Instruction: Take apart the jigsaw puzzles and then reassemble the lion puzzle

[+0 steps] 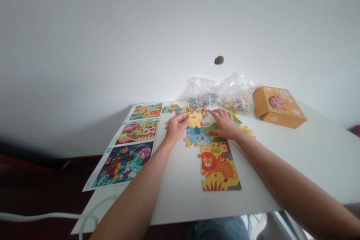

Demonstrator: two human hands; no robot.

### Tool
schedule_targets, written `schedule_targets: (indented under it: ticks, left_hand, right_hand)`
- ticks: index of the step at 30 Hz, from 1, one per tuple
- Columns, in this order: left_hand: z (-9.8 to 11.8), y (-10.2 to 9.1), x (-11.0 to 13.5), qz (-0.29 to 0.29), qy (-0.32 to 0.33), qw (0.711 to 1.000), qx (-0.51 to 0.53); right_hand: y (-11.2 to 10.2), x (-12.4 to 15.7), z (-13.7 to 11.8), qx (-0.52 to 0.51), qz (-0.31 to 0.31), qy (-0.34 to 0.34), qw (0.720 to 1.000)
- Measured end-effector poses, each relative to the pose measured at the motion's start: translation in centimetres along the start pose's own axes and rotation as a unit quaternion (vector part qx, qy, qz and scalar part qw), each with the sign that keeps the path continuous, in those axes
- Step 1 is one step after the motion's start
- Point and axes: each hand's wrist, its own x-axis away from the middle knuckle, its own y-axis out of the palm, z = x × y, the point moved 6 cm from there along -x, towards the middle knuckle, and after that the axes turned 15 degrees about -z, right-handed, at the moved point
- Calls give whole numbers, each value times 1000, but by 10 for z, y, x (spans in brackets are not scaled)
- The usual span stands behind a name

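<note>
My left hand [177,125] pinches a yellow puzzle piece [195,119] with a small brown plant on it, at the far edge of a partly joined jigsaw puzzle [219,163]. The joined part shows two orange lions near me and blue elephants [199,136] farther off. My right hand [222,123] rests over the elephant section with thumb and fingers spread, its thumb touching the joined pieces. Loose puzzle pieces [247,131] lie beyond and to the right of the right hand, partly hidden by it.
A picture sheet [140,131] with three printed scenes lies at the left. Clear bags of puzzle pieces [202,100], [236,102] stand against the wall. An orange box [278,107] sits at the right. A white cable [50,215] crosses the front left corner of the white table [174,198].
</note>
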Motion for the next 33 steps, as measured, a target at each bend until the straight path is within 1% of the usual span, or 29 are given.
schedule_targets:
  ticks: [4,6,8,10,12,14,17,20,22,25,27,29,33]
  left_hand:
    - [-1,-1,1,4,-3,1000,-10]
    - [-3,-6,1,31,-16,998,-42]
    - [-7,-17,4,83,-41,992,-89]
    - [-10,-30,7,148,-71,977,-135]
    - [-12,-41,11,202,-95,962,-159]
    - [-14,-49,14,238,-111,950,-166]
    - [-15,-54,16,259,-120,944,-166]
    - [-14,-53,15,255,-123,944,-169]
    - [-13,-51,15,252,-125,945,-169]
    - [-14,-50,16,250,-125,946,-162]
    - [-15,-50,16,250,-126,947,-160]
    - [-16,-50,16,248,-126,947,-163]
    - [-17,-49,13,239,-109,954,-145]
  right_hand:
    - [-2,1,3,17,34,13,999]
    - [-4,2,7,19,50,28,998]
    - [-5,3,16,17,69,61,996]
    - [-6,4,26,13,91,100,991]
    - [-7,5,36,8,112,130,985]
    - [-7,6,41,5,126,145,981]
    - [-9,7,44,2,126,156,980]
    - [-11,7,40,-10,102,165,981]
    - [-11,6,31,-26,71,133,988]
    - [-7,4,8,-24,3,27,999]
    - [-4,5,-3,-11,-36,-21,999]
    - [-3,6,-8,-6,-56,-38,998]
    - [-4,7,-9,-3,-72,-49,996]
